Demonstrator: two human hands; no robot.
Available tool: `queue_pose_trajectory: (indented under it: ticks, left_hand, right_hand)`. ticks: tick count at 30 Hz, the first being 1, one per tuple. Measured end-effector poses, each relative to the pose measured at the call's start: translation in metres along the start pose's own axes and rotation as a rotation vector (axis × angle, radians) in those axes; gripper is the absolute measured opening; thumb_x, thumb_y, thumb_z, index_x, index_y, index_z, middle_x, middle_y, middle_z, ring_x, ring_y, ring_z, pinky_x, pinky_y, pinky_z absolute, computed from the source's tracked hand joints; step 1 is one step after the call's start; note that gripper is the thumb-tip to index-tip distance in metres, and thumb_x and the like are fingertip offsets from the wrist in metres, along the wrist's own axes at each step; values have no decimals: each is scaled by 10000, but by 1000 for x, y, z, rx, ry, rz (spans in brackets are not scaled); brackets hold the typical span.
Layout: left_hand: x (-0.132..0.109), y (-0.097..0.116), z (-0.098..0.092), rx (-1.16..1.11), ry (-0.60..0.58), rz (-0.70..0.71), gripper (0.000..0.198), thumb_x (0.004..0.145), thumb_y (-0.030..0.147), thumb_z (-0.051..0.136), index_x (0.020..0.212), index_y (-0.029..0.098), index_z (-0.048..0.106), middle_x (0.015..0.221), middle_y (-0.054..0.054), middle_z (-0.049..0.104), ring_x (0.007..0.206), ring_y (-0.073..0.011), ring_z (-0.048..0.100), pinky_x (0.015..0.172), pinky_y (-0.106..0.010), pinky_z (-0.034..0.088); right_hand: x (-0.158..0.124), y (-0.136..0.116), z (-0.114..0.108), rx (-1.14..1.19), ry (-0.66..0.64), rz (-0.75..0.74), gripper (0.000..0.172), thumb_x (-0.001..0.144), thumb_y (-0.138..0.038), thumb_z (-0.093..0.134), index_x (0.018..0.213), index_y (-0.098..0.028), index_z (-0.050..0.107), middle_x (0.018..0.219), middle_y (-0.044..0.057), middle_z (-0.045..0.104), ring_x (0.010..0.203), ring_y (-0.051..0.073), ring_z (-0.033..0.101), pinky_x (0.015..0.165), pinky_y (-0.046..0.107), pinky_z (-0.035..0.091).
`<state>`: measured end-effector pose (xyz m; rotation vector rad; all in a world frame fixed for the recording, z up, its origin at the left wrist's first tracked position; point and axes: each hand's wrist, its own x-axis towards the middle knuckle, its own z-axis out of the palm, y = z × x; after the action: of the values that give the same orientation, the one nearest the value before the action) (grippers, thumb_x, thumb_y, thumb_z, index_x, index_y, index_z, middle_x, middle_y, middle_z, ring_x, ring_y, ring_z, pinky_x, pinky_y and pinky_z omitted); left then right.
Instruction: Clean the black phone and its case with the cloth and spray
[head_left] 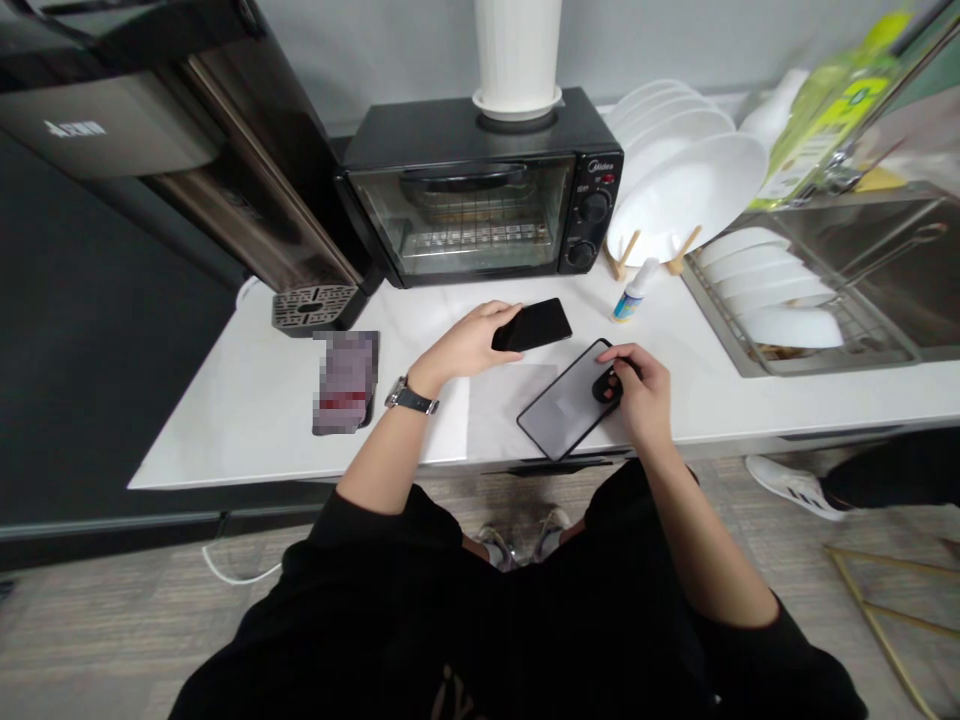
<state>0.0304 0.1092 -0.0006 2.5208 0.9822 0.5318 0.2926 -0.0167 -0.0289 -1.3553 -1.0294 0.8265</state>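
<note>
A black smartphone (536, 325) lies between the thumb and fingers of my left hand (476, 342), its dark face up, just above the counter. My right hand (646, 395) is closed on the right end of a phone case (556, 412) with a greyish see-through back and a black rim. Beside its fingers a round black camera part with openings shows. The case is slanted over the counter's front edge, nearer to me than the phone. Behind both hands stands a small white spray bottle (631, 298) with a blue and yellow label.
A blurred-out phone-like item (346, 385) lies on the white counter (247, 425) at left, by a drink dispenser (311, 305). A toaster oven (480, 215) stands behind. White plates (686, 190) fill a rack near the sink (885, 345). Another person's shoe (791, 487) is at right.
</note>
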Motion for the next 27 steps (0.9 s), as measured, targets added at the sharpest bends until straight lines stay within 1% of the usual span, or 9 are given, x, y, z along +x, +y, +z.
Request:
queue_pose_trajectory:
  ticks: [3,6,12,19,21,24,26,27]
  left_hand:
    - [1,-6,7,51,-18,-6,818,885,389,809,1606,184,482,1536,-141,577,1409,-308,522,1248,-480,391]
    - [1,-9,10,59,-26,0,783,915,400,782,1601,158,493,1557,-149,573,1437,-309,477,1264,-476,367]
    - [3,-17,13,27,-38,35,687,981,397,703,1605,197,499,1606,-128,560,1438,-289,473,1269,-496,358]
    - [6,-27,20,29,-20,46,645,1012,375,640,1623,247,475,1694,-120,457,1489,-289,448,1270,-537,346]
    - [7,-27,22,43,-20,34,626,1012,350,634,1613,255,486,1702,-114,443,1517,-295,431,1283,-560,312]
    - [9,-23,20,67,-13,9,596,1007,318,640,1589,283,513,1698,-105,453,1552,-309,411,1302,-645,220]
    - [6,-16,15,59,49,25,583,999,321,664,1568,292,538,1699,-106,455,1560,-311,411,1310,-664,190]
    - [3,-10,11,43,105,44,573,997,330,675,1556,289,552,1697,-109,457,1556,-306,421,1316,-647,205]
  right_hand:
    - [-1,-1,0,-31,-33,-7,186,871,-296,571,886,-223,741,648,-35,544,540,130,526,505,257,440]
    - [-1,-1,0,-56,-43,-12,192,880,-298,568,896,-221,743,661,-32,550,556,132,537,508,254,440]
    - [-4,-1,1,-83,-59,-20,184,891,-314,581,894,-223,741,702,-18,581,589,137,557,517,252,450]
    - [-7,-3,0,-111,-80,-20,203,910,-345,578,909,-222,740,650,-37,551,563,133,551,529,256,459]
    - [-8,-4,0,-119,-88,-22,210,914,-349,575,912,-220,742,644,-41,547,545,127,543,531,256,455]
    - [-9,-4,1,-125,-90,-32,203,911,-342,579,908,-221,741,647,-41,555,547,127,548,538,258,455]
    - [-9,-4,1,-126,-88,-40,199,913,-335,576,907,-222,741,651,-39,562,555,130,556,540,260,454]
    - [-9,-3,0,-123,-88,-41,199,917,-334,577,909,-223,741,652,-39,563,556,130,556,538,261,450]
